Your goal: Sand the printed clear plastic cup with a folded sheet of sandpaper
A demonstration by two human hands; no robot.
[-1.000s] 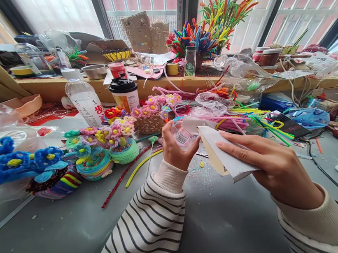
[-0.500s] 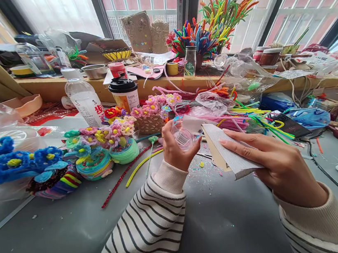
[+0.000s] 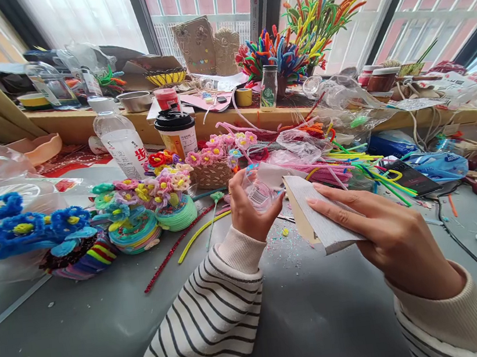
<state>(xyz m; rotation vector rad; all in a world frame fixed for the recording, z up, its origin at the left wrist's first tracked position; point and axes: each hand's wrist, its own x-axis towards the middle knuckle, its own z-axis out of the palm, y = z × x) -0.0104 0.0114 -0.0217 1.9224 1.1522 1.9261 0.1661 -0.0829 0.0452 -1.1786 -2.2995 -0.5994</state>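
Note:
Raised over the table, my left hand point(image 3: 249, 209) curls its thumb and fingers around a clear round roll of tape point(image 3: 259, 192) with a barcode label. A pale translucent strip point(image 3: 273, 172) shows between the roll and the card; whether it joins them I cannot tell. My right hand point(image 3: 379, 230) grips a folded piece of card point(image 3: 328, 213), grey-white outside and beige within, its fingers lying along the upper face and the thumb hidden below. The card is tilted, its near edge facing the roll. Partly hidden scissors point(image 3: 286, 218) lie on the table behind the card.
Pipe-cleaner flower pots point(image 3: 175, 210) and blue flowers point(image 3: 25, 230) stand on the left. Behind them are a water bottle point(image 3: 119, 138) and a lidded paper cup point(image 3: 176, 134). Loose pipe cleaners point(image 3: 378, 174) lie at back right, a black cable point(image 3: 464, 257) farther right. Glitter dots the tabletop.
The card in my right hand has shifted slightly left, toward the roll, and tilted a little. My left hand keeps its hold and has hardly moved.

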